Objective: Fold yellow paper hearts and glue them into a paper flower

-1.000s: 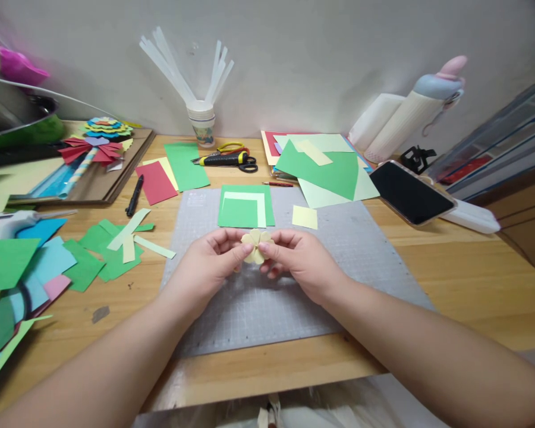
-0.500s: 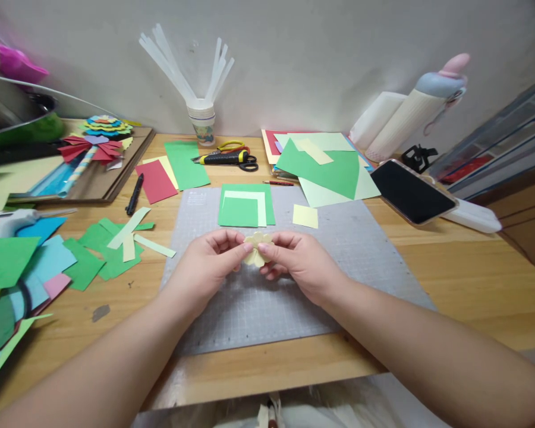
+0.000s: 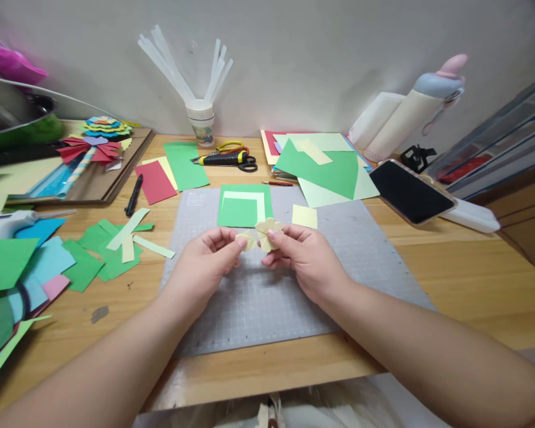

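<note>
Between thumb and fingers, my left hand pinches a small pale yellow paper piece. My right hand is closed on a pale yellow paper flower with scalloped petals and a notch on its left side. A narrow gap separates the two paper pieces. Both hands are above the grey cutting mat. Just beyond them lie green paper squares with a pale green L-shaped strip, and a pale yellow paper square.
Green paper scraps and a black pen lie left. Behind are scissors, a utility knife and a paper cup holding white sticks. A phone leans at right, near a bottle. A glue gun rests far left.
The paper flower was held by both hands together. Now the hands have parted slightly, with a small piece in the left and the notched flower in the right, tilted and moved right.
</note>
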The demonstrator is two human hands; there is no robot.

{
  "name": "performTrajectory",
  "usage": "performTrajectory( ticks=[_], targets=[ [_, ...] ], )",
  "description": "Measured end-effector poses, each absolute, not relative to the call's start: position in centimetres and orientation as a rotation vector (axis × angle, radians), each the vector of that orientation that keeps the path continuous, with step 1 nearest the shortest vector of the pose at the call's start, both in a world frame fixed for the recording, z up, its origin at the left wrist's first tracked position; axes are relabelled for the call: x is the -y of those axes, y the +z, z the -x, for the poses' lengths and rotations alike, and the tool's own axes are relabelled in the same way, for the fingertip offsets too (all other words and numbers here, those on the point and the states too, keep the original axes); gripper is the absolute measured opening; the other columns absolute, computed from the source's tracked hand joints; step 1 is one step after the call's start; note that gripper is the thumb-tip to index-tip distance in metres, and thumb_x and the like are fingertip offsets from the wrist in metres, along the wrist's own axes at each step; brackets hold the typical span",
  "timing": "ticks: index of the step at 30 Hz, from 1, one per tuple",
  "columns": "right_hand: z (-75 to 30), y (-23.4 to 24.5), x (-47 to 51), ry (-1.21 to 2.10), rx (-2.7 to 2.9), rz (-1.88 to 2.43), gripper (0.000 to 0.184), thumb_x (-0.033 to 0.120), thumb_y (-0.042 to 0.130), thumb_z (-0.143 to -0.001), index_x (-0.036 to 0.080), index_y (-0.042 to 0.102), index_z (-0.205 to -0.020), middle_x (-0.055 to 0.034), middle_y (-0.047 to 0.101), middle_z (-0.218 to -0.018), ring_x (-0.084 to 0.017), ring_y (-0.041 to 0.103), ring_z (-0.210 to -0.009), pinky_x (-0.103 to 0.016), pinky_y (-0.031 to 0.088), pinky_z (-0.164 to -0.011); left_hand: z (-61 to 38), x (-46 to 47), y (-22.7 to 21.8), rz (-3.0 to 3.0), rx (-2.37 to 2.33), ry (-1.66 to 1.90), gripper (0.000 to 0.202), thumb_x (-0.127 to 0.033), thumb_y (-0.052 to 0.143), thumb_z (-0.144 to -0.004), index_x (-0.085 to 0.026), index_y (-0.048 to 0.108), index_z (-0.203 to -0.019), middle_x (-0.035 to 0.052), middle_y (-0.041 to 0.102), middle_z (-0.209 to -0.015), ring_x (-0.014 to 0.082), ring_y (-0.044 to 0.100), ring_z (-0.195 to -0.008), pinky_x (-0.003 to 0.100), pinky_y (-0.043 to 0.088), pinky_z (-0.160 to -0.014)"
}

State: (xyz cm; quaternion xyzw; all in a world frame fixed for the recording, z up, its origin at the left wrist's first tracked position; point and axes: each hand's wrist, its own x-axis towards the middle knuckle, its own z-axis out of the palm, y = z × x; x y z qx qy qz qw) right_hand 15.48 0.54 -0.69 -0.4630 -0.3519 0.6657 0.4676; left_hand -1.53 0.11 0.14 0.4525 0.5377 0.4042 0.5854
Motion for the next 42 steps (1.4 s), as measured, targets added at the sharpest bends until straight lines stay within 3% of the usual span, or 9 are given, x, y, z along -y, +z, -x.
performTrajectory(
  ticks=[20, 32, 42],
  targets=[
    [-15.26, -0.69, 0.03, 1.508, 1.057, 1.167, 0.025, 0.039, 0.076, -0.071, 0.016, 0.067, -0.076, 0.0006, 0.069, -0.072, -0.009, 0.064, -0.054, -0.021, 0.054, -0.054, 0.98, 0.1, 0.63, -0.926, -1.169, 0.913, 0.025, -0.031, 0.073, -0.071, -0.017, 0.053, -0.074, -0.0085, 0.045, -0.052, 0.0045, 0.034, -0.046, 0.018, 0.024, -0.045],
    [-15.19, -0.72, 0.32, 1.41, 1.19, 1.119, 0.019, 0.037, 0.072, -0.075, 0.019, 0.068, -0.075, -0.0004, 0.067, -0.075, -0.012, 0.062, -0.064, -0.027, 0.057, -0.064, 1.19, 0.01, 0.48, -0.766, -1.048, 0.864, 0.023, -0.026, 0.072, -0.072, -0.016, 0.052, -0.064, -0.0064, 0.047, -0.046, 0.0054, 0.037, -0.045, 0.019, 0.025, -0.046],
    [-15.16, -0.6, 0.01, 1.606, 1.004, 1.107, 0.023, 0.038, 0.076, -0.07, 0.017, 0.068, -0.073, 0.0004, 0.069, -0.074, -0.009, 0.063, -0.057, -0.023, 0.056, -0.058, 1.11, -0.05, 0.11, -0.929, -1.117, 0.984, 0.022, -0.031, 0.076, -0.072, -0.017, 0.059, -0.078, -0.0061, 0.052, -0.065, 0.0049, 0.039, -0.052, 0.019, 0.03, -0.049]
  ],
)
